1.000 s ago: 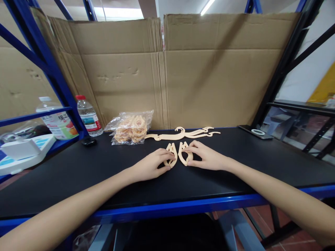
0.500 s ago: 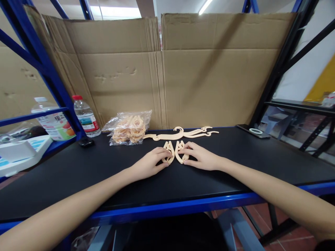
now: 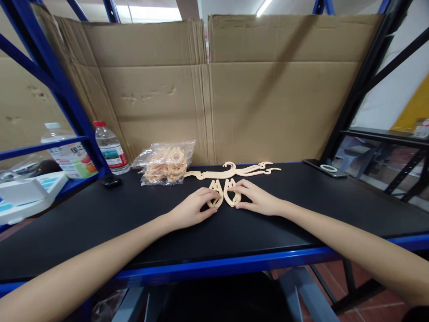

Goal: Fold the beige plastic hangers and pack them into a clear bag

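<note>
Left hand: thumb and fingers (image 3: 192,208) curled in narrow on the left folded hanger (image 3: 219,199), down on the black table (image 3: 150,241)
Right hand: similar pinch (image 3: 258,197) on the right folded hanger (image 3: 227,197), just beside its twin
Opened out: whatever's spread along the back (image 3: 216,175), can't count 'em
Not opened, I'd say: both folded ones, plus the bagged pieces (image 3: 167,163) back left

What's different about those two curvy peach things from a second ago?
The right hand moved the right curvy piece a little left and slightly away from the person. The left hand nudged the left curvy piece slightly away too. Neither hand let go or grabbed anything new. The hooked hanger and plastic bag stayed put.
</note>
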Action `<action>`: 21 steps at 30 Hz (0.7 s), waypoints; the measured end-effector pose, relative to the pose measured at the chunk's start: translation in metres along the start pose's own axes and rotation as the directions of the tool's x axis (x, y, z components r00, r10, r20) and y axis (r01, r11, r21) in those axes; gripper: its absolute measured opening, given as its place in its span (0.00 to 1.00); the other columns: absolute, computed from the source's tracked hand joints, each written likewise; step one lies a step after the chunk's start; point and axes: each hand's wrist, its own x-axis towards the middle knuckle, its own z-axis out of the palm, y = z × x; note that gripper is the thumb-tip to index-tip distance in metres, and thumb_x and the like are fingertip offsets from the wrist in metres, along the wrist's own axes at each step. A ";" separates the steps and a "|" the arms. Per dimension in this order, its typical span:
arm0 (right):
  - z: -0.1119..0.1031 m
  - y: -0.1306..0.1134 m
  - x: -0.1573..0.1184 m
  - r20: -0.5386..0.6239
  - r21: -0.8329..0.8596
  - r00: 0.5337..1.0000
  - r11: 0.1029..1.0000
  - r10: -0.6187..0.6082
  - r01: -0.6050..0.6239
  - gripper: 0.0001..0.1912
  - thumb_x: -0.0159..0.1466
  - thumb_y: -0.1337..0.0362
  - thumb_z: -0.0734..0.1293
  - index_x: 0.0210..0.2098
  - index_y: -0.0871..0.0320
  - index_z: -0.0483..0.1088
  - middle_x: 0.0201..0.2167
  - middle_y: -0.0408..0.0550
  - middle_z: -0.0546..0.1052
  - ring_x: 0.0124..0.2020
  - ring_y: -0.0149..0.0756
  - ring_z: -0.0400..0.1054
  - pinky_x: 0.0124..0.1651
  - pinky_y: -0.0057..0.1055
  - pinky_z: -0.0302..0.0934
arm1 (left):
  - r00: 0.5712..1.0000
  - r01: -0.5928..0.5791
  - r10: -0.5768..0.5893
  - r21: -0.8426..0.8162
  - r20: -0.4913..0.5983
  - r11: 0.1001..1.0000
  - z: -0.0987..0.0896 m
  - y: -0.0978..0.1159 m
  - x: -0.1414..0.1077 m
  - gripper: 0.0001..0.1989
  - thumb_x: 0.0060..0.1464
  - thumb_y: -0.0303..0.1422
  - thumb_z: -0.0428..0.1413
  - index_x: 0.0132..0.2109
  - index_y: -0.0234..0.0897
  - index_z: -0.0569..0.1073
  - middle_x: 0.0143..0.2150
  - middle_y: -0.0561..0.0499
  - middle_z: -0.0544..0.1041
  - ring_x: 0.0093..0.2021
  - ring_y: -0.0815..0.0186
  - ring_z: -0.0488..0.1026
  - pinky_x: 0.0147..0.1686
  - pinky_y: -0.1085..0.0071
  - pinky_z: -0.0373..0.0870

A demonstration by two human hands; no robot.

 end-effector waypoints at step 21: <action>-0.028 0.118 -0.021 -0.173 -0.404 0.969 0.884 0.178 -0.235 0.17 0.62 0.68 0.60 0.50 0.65 0.68 0.50 0.59 0.70 0.54 0.50 0.61 0.57 0.48 0.55 | 0.991 0.121 -0.134 0.293 0.027 0.949 -0.016 -0.038 -0.003 0.13 0.57 0.27 0.44 0.46 0.35 0.69 0.45 0.43 0.69 0.47 0.59 0.67 0.49 0.61 0.65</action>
